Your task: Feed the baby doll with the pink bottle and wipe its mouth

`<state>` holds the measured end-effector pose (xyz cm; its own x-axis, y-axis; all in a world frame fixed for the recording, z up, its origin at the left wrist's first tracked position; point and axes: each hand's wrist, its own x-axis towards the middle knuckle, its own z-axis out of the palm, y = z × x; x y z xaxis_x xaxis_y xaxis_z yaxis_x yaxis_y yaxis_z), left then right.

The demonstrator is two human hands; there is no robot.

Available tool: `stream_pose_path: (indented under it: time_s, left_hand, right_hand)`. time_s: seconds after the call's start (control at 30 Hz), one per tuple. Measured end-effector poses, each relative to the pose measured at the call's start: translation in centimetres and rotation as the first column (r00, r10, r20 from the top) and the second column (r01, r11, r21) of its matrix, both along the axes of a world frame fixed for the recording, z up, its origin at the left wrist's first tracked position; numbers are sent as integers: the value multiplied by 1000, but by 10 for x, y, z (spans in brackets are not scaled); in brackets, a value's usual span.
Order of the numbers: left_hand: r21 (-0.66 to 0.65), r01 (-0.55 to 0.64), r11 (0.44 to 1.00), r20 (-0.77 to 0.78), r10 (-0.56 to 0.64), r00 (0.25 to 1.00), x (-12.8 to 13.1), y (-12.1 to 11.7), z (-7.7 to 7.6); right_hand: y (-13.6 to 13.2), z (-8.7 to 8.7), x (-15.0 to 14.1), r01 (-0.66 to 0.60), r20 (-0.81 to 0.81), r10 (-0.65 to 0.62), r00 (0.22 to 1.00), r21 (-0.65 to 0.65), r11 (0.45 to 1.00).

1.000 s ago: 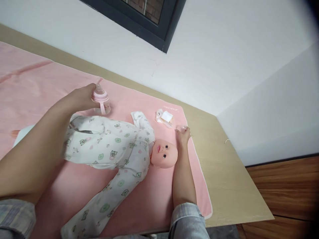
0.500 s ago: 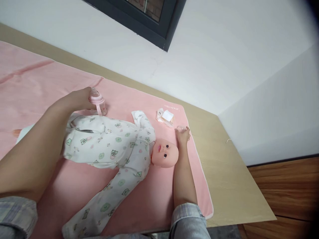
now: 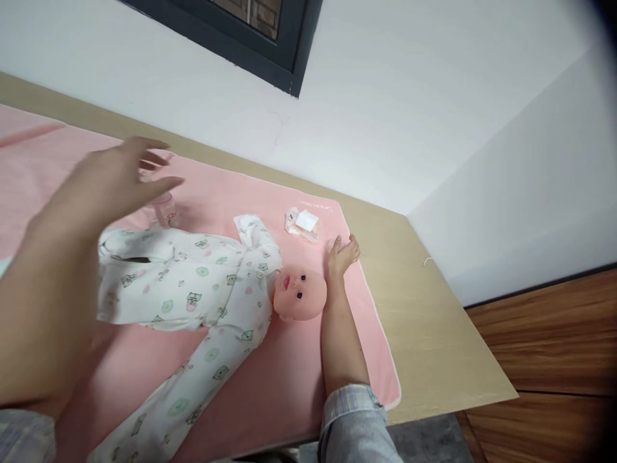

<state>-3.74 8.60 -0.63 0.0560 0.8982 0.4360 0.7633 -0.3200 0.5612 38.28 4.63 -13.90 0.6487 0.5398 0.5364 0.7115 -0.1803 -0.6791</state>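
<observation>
My left hand is raised over the far side of the pink mat, fingers spread and holding nothing. Behind and below it stands a pink-handled baby bottle, partly covered by the hand. My right hand rests near the mat's right edge with its fingers apart; no object shows in it. Between my arms lies a baby doll on its back, its head beside my right forearm. It is dressed in a white sleepsuit printed with green bears, one long sleeve stretched toward me.
A small clear packet with a white label lies beyond the doll's head. The pink mat covers much of the wooden tabletop. A white wall with a dark window frame rises behind, and wood-grain panels stand at right.
My left hand has let go of the bottle and lifted with fingers opening. The clear piece at my right fingertips no longer shows, and those fingers have spread. The view has shifted slightly right.
</observation>
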Motion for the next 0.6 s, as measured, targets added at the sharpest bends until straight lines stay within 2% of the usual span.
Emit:
stream_pose_path:
  time_s: [0.03,0.1,0.17,0.23,0.3,0.33,0.4,0.47,0.6]
  left_hand:
    - [21,113,993,-24,-112,993,23,-13,9]
    - [25,336,942,-131,-330,935,70,-30,21]
    - [-148,567,810,-241,-586,774,112,-36,26]
    - [-350,686,638,-215,-768,604,149,-34,23]
    - [-588,697,411,-49,-878,476,182,-28,15]
    - [-636,688,350,-8,-895,447,197,-24,11]
    - [-719,644,261,51,-905,423,222,-18,1]
    - [-795,577,189,94,-901,424,241,-12,-8]
    - [-884,457,97,147,-871,469,262,-3,-25]
  right_hand:
    - [-1,0,1,-43,43,40,998,60,997]
    - [-2,0,2,-150,85,139,987,146,978]
    - [-4,1,2,-261,73,252,965,141,955]
    - [-7,3,-1,-367,37,366,930,39,929]
    - [-11,5,-5,-459,1,461,887,-83,884]
    - [-12,7,-8,-495,-12,498,867,-128,859]
    - [-14,9,-13,-541,-35,543,839,-163,825]
    - [-14,11,-17,-560,-69,556,828,-153,814]
    - [-10,9,-21,-628,-179,602,778,-181,757]
